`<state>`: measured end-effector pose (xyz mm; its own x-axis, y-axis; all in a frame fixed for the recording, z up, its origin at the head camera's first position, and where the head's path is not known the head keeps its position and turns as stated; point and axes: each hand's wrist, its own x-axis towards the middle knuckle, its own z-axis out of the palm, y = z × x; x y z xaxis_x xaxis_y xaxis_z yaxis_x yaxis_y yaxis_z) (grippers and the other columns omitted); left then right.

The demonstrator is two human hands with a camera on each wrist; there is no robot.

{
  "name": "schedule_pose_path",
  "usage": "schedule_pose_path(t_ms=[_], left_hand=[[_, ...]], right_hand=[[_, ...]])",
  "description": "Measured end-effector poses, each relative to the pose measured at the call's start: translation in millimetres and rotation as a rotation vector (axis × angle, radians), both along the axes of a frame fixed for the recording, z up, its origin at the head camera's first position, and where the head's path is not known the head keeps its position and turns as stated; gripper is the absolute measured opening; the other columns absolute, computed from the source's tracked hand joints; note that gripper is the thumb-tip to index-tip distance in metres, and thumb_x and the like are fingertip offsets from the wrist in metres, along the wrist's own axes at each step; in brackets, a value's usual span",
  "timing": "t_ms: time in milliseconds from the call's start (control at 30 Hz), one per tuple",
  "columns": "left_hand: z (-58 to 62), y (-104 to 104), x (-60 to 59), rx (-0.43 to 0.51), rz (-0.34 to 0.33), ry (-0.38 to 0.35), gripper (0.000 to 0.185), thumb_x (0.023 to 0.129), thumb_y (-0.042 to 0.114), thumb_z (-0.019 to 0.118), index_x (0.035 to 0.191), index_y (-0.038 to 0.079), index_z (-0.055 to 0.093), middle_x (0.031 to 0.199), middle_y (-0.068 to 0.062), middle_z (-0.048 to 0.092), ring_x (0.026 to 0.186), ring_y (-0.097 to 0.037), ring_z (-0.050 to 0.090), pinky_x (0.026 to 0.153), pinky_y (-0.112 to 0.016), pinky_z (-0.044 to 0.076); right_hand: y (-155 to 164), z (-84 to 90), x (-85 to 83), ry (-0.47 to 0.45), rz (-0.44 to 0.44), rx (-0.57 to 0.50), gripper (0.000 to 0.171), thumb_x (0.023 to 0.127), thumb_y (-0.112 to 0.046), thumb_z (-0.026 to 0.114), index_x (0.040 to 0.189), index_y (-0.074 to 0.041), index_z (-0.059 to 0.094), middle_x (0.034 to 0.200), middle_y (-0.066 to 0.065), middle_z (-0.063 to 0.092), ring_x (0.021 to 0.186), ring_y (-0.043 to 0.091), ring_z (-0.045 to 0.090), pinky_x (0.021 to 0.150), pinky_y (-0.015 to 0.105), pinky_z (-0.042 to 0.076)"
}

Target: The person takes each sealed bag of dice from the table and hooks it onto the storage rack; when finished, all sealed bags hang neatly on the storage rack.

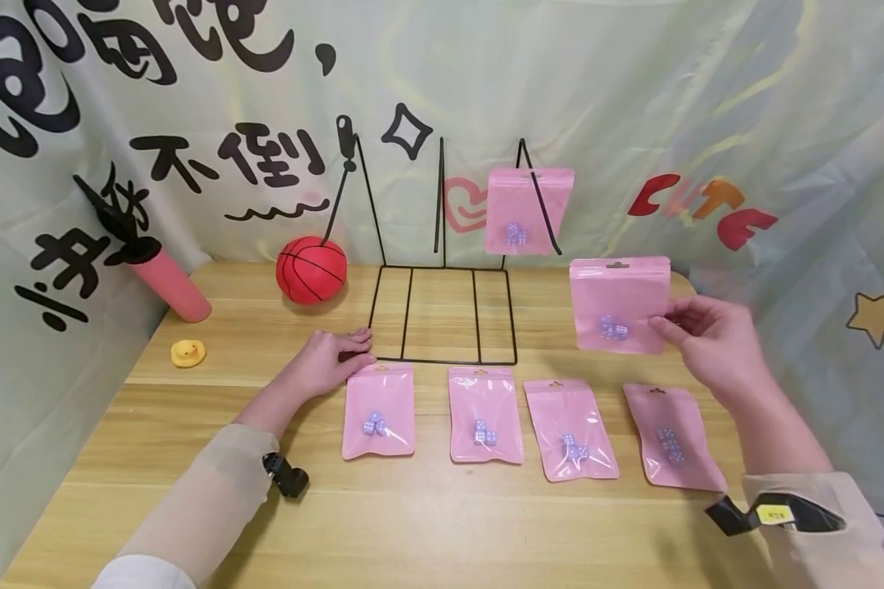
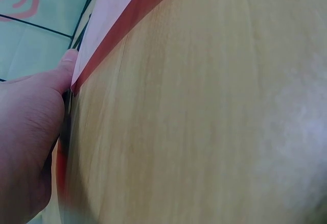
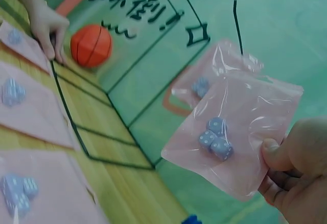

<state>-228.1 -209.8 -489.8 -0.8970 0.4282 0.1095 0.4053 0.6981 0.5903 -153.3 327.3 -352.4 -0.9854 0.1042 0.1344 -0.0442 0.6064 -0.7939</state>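
My right hand [image 1: 714, 343] pinches the right edge of a pink zip bag [image 1: 597, 282], thumb in front. The bag is upright above the table, with its hang hole at the top and lilac dice [image 3: 215, 138] at the bottom. To its left stands a black wire display rack [image 1: 442, 361] with long prongs. Another pink bag [image 1: 497, 209] hangs on the rack's right prong. My left hand [image 1: 327, 360] grips the rack's front left corner between thumb and fingers. In the left wrist view, the thumb [image 2: 69, 60] is beside a pink bag's edge [image 2: 97, 35].
Several pink bags of dice, among them one at the left [image 1: 379, 409] and one at the right [image 1: 674, 438], lie in a row before the rack. A red toy basketball [image 1: 312, 272], a yellow rubber duck [image 1: 187, 353] and a pink cylinder [image 1: 171, 286] are on the left.
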Motion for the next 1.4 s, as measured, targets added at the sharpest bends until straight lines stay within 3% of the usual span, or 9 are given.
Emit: schedule_pose_path(t_ms=[367, 667, 1167, 1400], left_hand=[[-0.7, -1, 0.0, -0.001, -0.001, -0.006, 0.040, 0.098, 0.025, 0.081, 0.131, 0.005, 0.073, 0.143, -0.009, 0.063, 0.139, -0.027, 0.055, 0.114, -0.048, 0.042], [-1.4, -1, 0.9, -0.001, 0.005, -0.004, 0.041, 0.097, 0.026, 0.081, 0.132, 0.005, 0.073, 0.143, -0.008, 0.064, 0.139, -0.026, 0.055, 0.117, -0.050, 0.040], [-3.0, 0, -0.4, 0.006, 0.005, 0.004, 0.041, 0.097, 0.026, 0.081, 0.132, 0.007, 0.074, 0.143, -0.006, 0.064, 0.139, -0.025, 0.055, 0.118, -0.051, 0.038], [-2.2, 0, -0.1, 0.003, 0.004, 0.002, 0.041, 0.098, 0.027, 0.080, 0.133, 0.007, 0.073, 0.143, -0.006, 0.064, 0.139, -0.024, 0.055, 0.120, -0.054, 0.034]], right_hand=[[-31, 9.3, 11.1, 0.083, 0.118, -0.090, 0.015, 0.099, -0.004, 0.075, 0.110, 0.006, 0.072, 0.090, 0.001, 0.075, 0.073, 0.012, 0.066, 0.063, 0.016, 0.055], [-54, 10.8, 14.0, 0.147, 0.197, -0.118, 0.013, 0.096, 0.005, 0.075, 0.108, 0.008, 0.074, 0.090, 0.001, 0.075, 0.071, 0.012, 0.066, 0.064, 0.017, 0.056], [-77, 15.1, 1.3, 0.176, 0.206, -0.221, 0.009, 0.096, 0.004, 0.075, 0.105, 0.006, 0.074, 0.090, 0.003, 0.074, 0.075, 0.017, 0.064, 0.065, 0.020, 0.055], [-81, 9.0, -9.9, 0.135, 0.236, -0.376, 0.006, 0.095, 0.004, 0.076, 0.100, 0.001, 0.075, 0.089, 0.003, 0.073, 0.077, 0.015, 0.064, 0.066, 0.019, 0.054]])
